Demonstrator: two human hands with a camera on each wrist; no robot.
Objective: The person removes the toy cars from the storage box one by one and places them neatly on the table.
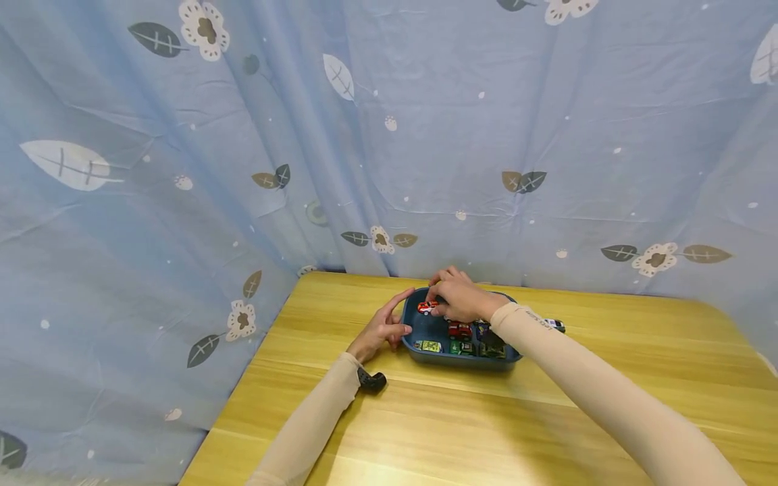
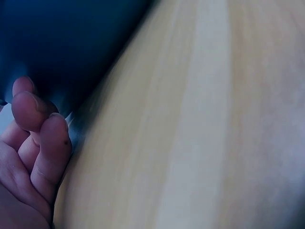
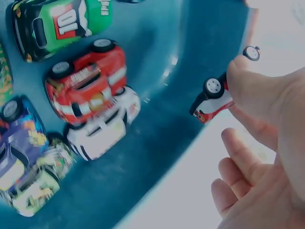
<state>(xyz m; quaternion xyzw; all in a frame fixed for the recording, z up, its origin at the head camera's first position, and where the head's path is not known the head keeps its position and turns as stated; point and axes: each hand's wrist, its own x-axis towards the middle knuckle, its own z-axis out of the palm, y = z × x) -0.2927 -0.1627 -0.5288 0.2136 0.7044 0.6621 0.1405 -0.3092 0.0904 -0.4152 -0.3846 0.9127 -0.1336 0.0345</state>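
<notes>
Pinching the small red-and-white toy car point(image 3: 213, 101) w/ my right hand point(image 1: 463, 299), thumb and fingertips curled on it, I have it at the far-left corner of the blue tray point(image 1: 425, 332), just above the tray floor; in the wrist view it's tipped, wheels showing, long axis running roughly along the tray's far wall. The car sits directly under my right fingertips, so that hand is the nearer one by far. My left hand point(image 1: 383, 327) is open, fingers straight-ish, resting vs the tray's left outer wall, holding nothing. Other cars lie toward the tray's near edge and right side: a red one point(image 1: 459, 330), green ones point(image 1: 462, 347), a yellow-green one point(image 1: 429, 346); one more white car point(image 1: 554, 325) sits on the table just beyond the tray's right edge. The wooden table point(image 1: 547, 418) carries the tray near its far edge. Behind: a blue curtain w/ leaf and flower print point(image 1: 389, 135).
</notes>
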